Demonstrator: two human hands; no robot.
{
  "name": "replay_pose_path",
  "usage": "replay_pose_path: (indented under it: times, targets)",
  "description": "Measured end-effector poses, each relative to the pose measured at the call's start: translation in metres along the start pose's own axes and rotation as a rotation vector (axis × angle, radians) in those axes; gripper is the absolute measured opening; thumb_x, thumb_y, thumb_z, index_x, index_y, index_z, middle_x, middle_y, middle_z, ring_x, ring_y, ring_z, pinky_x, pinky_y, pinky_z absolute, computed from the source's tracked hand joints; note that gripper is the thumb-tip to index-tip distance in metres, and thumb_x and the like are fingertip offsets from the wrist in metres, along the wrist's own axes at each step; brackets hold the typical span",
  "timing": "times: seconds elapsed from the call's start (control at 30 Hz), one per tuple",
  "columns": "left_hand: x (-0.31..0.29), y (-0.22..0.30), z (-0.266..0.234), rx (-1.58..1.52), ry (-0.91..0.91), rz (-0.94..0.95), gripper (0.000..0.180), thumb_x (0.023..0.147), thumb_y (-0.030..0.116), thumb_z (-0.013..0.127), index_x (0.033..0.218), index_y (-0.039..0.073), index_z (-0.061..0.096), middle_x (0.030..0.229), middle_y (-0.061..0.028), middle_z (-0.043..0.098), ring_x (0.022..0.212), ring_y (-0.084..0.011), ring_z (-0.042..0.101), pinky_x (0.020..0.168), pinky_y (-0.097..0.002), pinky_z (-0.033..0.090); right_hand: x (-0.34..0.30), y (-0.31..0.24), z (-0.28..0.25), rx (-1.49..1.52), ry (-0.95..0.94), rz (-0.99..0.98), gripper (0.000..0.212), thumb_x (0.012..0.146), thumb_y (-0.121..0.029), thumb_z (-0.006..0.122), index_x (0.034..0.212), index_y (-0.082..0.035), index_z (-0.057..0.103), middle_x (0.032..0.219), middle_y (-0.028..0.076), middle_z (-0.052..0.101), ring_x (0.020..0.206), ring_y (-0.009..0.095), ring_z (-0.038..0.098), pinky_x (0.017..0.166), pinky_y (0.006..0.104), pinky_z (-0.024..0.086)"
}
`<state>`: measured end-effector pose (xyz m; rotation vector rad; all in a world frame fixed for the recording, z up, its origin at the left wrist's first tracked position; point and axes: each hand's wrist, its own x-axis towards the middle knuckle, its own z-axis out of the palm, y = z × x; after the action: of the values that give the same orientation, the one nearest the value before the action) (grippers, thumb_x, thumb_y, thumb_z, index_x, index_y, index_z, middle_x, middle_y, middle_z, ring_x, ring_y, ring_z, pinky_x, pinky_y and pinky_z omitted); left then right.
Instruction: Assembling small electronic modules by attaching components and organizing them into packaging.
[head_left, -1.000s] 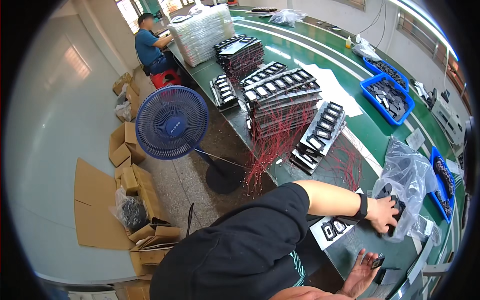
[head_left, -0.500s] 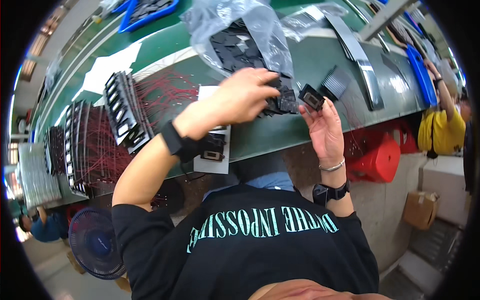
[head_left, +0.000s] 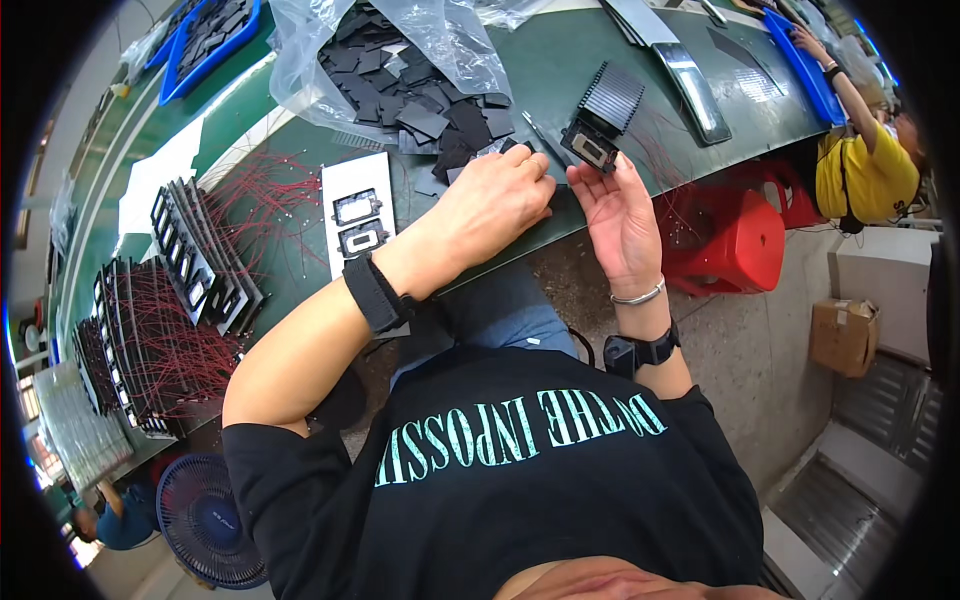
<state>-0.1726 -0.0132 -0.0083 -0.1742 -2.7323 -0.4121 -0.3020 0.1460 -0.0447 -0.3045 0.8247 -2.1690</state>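
Note:
My right hand is raised at the bench's near edge, palm up. Its thumb and fingers grip a small black speaker with a pale rounded frame on its face. My left hand is lower over the bench, beside a heap of black foam pads spilling from a clear plastic bag. The left fingers are curled down and together; their tips and whatever they pinch are hidden. Tweezers lie between the hands, and a ribbed black block lies just beyond the speaker.
Left of my forearm, two more speakers rest on a white board. Stacked black strips with red wires stand farther left. A blue tray holds more pads. A red stool and another person in yellow are at right.
My left hand has come down from above the pads to the bench's near side, its fingers now curled. The right hand still holds the speaker. The whole view has shifted.

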Motion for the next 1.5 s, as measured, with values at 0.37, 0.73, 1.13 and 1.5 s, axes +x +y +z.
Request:
replay_pose_path:
  times: [0.37,0.73,1.13,1.5]
  targets:
    - [-0.014,0.001,-0.024,0.322,0.004,-0.108,0.016,0.083,0.011,0.071,0.096,0.002,0.069,0.088,-0.007,0.063,0.089,-0.0204,0.063,0.075,-0.0314,0.052,-0.005,0.002,0.003,-0.015,-0.007,0.034,0.023,0.102,-0.021,0.062,0.119,-0.006,0.064,0.115,0.008,0.069,0.105,0.02,0.067,0.09,0.0372,0.059]
    - [-0.064,0.01,-0.071,-1.24,0.112,-1.043,0.024,0.099,0.019,0.065,0.114,0.0,0.066,0.086,-0.0025,0.066,0.067,-0.0108,0.066,0.064,-0.0241,0.057,-0.017,0.012,0.027,0.089,-0.018,0.189,0.026,0.103,-0.018,0.059,0.124,-0.005,0.062,0.122,0.01,0.068,0.115,0.023,0.066,0.081,0.0313,0.063]
    - [-0.086,0.04,-0.064,-0.329,0.114,-0.561,0.035,0.091,0.01,0.069,0.123,-0.003,0.063,0.086,-0.0079,0.063,0.075,-0.02,0.066,0.065,-0.0303,0.053,-0.031,0.033,0.062,0.183,-0.104,0.57,0.032,0.106,-0.017,0.052,0.129,0.004,0.057,0.127,0.019,0.065,0.116,0.028,0.066,0.097,0.0344,0.06]
    - [-0.12,0.054,-0.059,0.28,0.178,-0.268,0.047,0.082,0.013,0.076,0.125,-0.001,0.064,0.095,-0.0084,0.063,0.078,-0.024,0.063,0.074,-0.0342,0.056,-0.031,0.043,0.069,0.009,-0.119,0.501,0.024,0.104,-0.018,0.056,0.117,0.002,0.06,0.116,0.013,0.069,0.107,0.022,0.069,0.099,0.0363,0.057]
